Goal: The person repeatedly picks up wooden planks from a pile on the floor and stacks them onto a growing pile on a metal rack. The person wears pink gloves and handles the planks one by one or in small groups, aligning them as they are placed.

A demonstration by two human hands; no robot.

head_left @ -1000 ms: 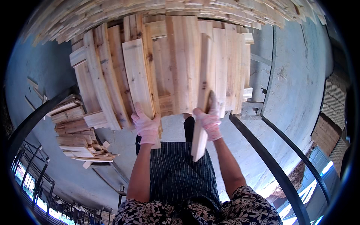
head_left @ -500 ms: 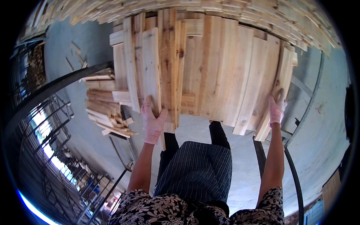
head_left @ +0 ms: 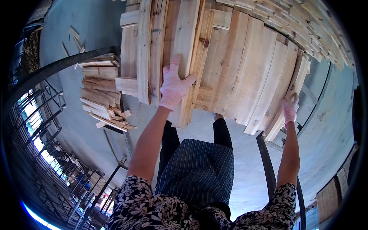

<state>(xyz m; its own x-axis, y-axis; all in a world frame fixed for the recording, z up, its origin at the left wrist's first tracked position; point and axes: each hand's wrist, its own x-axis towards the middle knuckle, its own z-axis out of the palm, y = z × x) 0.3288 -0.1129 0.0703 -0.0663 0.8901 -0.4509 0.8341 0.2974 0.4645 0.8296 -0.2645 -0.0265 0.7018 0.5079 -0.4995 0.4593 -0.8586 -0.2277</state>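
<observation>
My left hand (head_left: pixel 176 86), in a pale pink knitted glove, grips a light wooden board (head_left: pixel 186 32) near its close end, with the thumb at the right edge and fingers stretched along its face. This board lies over the left part of a row of wooden planks (head_left: pixel 239 65) set side by side. At the row's right end my right hand (head_left: pixel 290 107), gloved alike, is closed round the near part of a narrow board (head_left: pixel 293 84); some of its fingers are hidden. Beside my left hand, a knotted plank (head_left: pixel 156 50) lies on the row.
A stack of short wood pieces (head_left: pixel 99 92) sits at the left, beside a curved dark metal bar (head_left: pixel 65 65). Many boards (head_left: pixel 283 23) are piled along the far side. Another metal bar (head_left: pixel 267 161) stands near my right forearm. Scraps (head_left: pixel 74 38) lie on the grey floor.
My left hand has moved right and away from me, carrying the light board across the neighbouring planks. My right hand stays at the right-end board. The view has shifted slightly.
</observation>
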